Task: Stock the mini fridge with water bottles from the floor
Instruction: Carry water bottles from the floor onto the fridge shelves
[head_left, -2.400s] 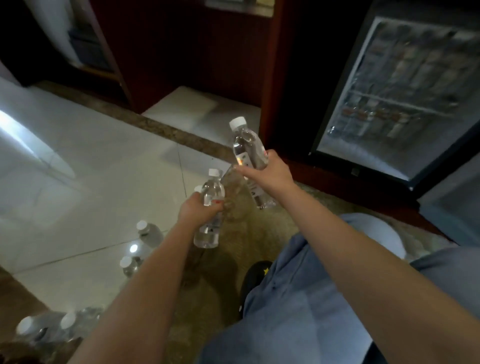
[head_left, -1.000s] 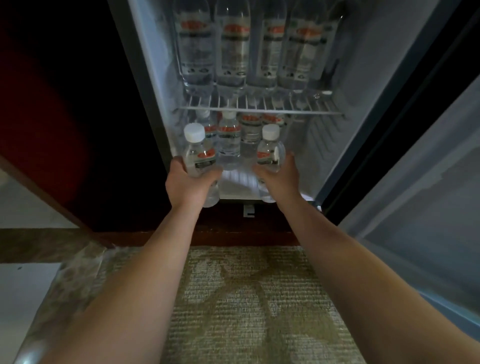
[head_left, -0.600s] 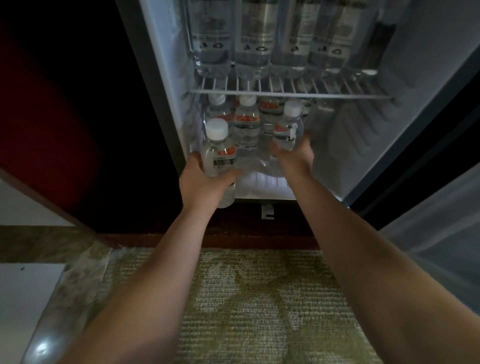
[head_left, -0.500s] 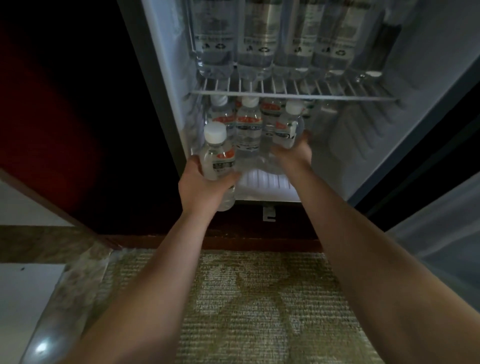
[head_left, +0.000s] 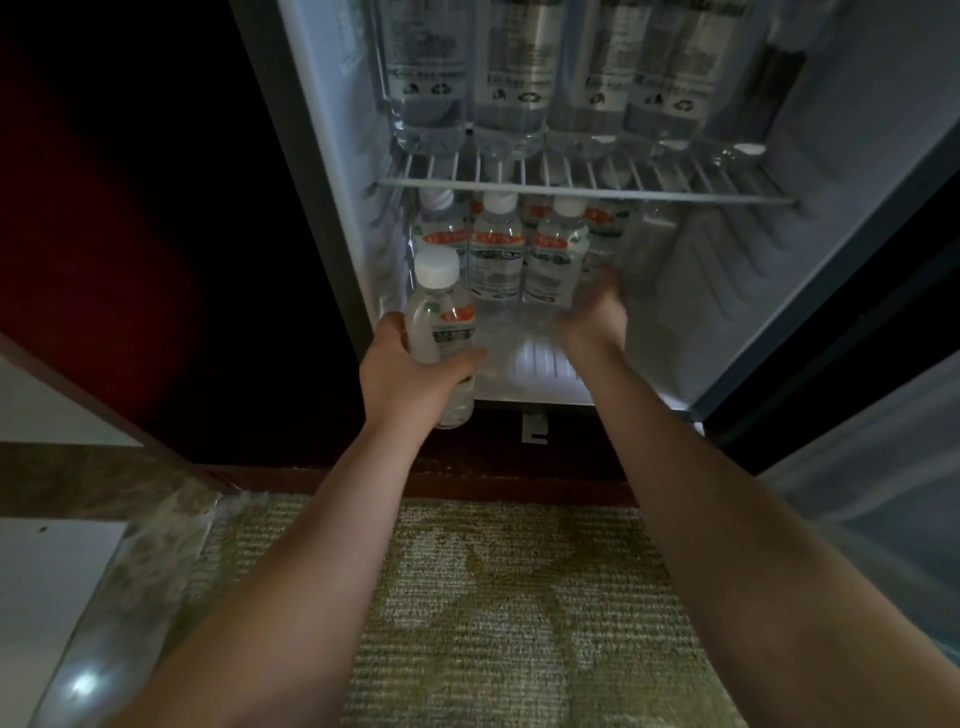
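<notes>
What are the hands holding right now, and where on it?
The left hand grips a small water bottle around its lower body. The right hand, blurred, is beside a bottle on the fridge floor; its grip cannot be told.

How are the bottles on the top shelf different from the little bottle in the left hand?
The top-shelf bottles look bigger and stand on the wire shelf; the little bottle is smaller and held in the left hand at the fridge's front edge. The top-shelf labels look grey-white; the little bottle's label has an orange band. Its white cap shows; the big ones' caps are out of view. Both are clear and upright.
</notes>
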